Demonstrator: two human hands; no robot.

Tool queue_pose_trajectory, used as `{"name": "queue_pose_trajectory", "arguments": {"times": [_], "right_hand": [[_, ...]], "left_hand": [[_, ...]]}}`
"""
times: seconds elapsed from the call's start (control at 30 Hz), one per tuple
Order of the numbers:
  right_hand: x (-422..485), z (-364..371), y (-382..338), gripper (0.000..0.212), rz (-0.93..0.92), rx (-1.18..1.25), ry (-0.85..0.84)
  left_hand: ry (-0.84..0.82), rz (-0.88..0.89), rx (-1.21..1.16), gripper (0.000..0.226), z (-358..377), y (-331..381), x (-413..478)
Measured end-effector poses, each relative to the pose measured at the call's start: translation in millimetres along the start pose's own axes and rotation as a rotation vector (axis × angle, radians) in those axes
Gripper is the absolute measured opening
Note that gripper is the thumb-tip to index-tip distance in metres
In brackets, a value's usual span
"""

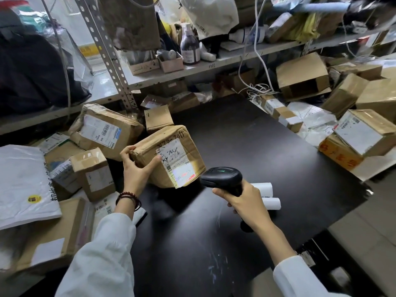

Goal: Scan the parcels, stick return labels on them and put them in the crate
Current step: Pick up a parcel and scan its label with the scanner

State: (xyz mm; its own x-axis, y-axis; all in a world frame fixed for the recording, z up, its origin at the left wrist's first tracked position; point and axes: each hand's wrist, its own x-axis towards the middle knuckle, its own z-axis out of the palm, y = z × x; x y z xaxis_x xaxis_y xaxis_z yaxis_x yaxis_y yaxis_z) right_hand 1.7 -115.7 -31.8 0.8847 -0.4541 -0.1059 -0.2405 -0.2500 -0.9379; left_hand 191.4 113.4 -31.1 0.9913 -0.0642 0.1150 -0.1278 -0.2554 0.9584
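A brown cardboard parcel [171, 146] with a white shipping label is tilted up off the black table [235, 146]. My left hand [137, 168] grips its near left corner, thumb across the front face. My right hand [242, 202] grips a black handheld scanner [222, 177], whose head points at the label. A red scan line glows on the label's lower part. Two white label rolls [269, 198] lie on the table just behind my right hand. No crate is in sight.
Several taped parcels [102, 129] and a white mailer bag [23, 185] are heaped at the left. More boxes [362, 133] and open cartons pile up at the right. A metal shelf [192, 69] with bottles and cables runs across the back.
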Motion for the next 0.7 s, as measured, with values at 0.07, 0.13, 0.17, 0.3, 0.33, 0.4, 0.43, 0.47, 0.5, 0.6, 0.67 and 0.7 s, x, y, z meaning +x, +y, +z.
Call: {"name": "queue_pose_trajectory", "arguments": {"times": [0.07,0.13,0.17,0.3,0.33,0.4,0.43,0.47,0.5,0.6,0.67,0.7], "right_hand": [[-1,-2,5,0.046,-0.004,-0.012,0.000],[-4,-4,7,0.043,-0.011,-0.017,-0.001],[-5,-4,8,0.044,-0.017,-0.021,0.003],[-8,-4,9,0.049,-0.032,-0.046,0.019],[-8,-4,9,0.050,-0.036,-0.051,0.020],[-9,-4,10,0.052,-0.043,-0.068,0.016],[-9,-4,10,0.052,-0.045,-0.078,0.014],[-9,-3,11,0.051,-0.050,-0.089,0.013],[-9,-2,11,0.049,-0.055,-0.095,0.017],[-10,1,13,0.053,-0.065,-0.085,0.049],[-10,3,13,0.058,-0.060,-0.093,0.063],[-8,4,13,0.058,-0.054,-0.111,0.071]], "left_hand": [[-0.002,0.008,0.010,0.080,1,0,-2],[0.003,0.011,0.017,0.076,1,1,-4],[0.003,0.014,0.018,0.076,2,2,-4],[0.017,0.014,0.019,0.076,1,1,-9],[0.016,0.016,0.022,0.077,1,1,-10],[0.007,0.012,0.022,0.080,1,1,-13],[0.005,0.011,0.030,0.082,1,2,-15],[0.004,0.008,0.047,0.085,1,5,-17],[0.004,-0.001,0.061,0.086,1,7,-19],[0.024,-0.024,0.121,0.082,1,12,-20],[0.045,-0.054,0.174,0.076,-1,14,-20],[0.054,-0.084,0.185,0.074,-3,14,-20]]}}
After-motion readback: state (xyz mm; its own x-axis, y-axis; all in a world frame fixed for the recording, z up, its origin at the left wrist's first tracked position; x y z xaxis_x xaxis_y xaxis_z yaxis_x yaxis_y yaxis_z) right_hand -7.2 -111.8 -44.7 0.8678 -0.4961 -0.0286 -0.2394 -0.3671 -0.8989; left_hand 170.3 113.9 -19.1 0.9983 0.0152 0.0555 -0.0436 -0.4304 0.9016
